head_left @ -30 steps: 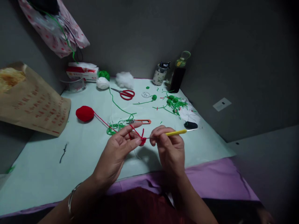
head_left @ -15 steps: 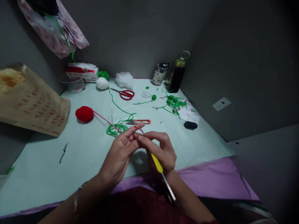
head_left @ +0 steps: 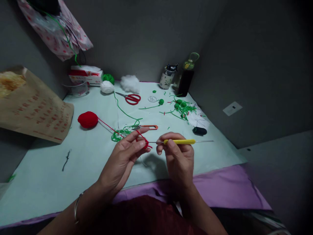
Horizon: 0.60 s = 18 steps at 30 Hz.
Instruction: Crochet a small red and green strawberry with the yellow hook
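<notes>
Our left hand (head_left: pixel 124 155) pinches red crochet (head_left: pixel 146 144), our right hand (head_left: pixel 180 156) a yellow hook (head_left: pixel 183 142), while a paper bag (head_left: pixel 44 111) holds browned food (head_left: pixel 11 83) and a jar (head_left: pixel 166 80) dark objects (head_left: pixel 172 68).

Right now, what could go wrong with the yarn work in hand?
The thin red strand from the round red yarn ball crosses the tangled green yarn and might snag. The yellow-handled metal crochet hook in the right hand meets the small red yarn piece in the left hand; it could split the yarn.
</notes>
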Each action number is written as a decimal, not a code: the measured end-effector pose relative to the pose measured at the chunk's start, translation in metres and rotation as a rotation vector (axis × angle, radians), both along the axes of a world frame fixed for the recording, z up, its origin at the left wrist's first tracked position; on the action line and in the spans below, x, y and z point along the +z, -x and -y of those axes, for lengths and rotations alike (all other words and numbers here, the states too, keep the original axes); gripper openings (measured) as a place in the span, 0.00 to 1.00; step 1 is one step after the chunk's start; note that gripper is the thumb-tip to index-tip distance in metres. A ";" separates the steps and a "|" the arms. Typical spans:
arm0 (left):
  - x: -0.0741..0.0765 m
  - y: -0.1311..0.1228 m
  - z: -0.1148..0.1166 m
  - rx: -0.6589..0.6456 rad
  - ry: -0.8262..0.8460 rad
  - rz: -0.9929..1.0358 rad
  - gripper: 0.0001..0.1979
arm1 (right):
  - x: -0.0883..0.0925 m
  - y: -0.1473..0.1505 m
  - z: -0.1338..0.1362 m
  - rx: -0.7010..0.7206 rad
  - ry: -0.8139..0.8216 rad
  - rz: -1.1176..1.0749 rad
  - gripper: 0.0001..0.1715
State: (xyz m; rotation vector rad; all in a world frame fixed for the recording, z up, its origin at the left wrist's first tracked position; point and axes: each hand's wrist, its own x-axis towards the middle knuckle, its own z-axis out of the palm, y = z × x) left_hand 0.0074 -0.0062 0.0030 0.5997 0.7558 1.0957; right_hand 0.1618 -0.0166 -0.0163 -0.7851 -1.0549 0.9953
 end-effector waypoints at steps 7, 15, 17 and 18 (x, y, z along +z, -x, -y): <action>-0.009 -0.008 0.009 0.034 -0.107 -0.041 0.25 | -0.010 0.004 0.004 -0.341 -0.473 0.754 0.20; -0.003 0.003 0.000 -0.026 0.063 0.074 0.16 | 0.002 0.002 -0.003 -0.137 -0.137 0.156 0.11; -0.006 0.001 0.003 0.034 -0.059 -0.022 0.21 | 0.003 0.006 -0.001 -0.121 -0.157 0.274 0.10; -0.007 -0.001 0.006 0.057 -0.115 -0.058 0.23 | 0.002 0.008 0.001 -0.165 -0.220 0.394 0.10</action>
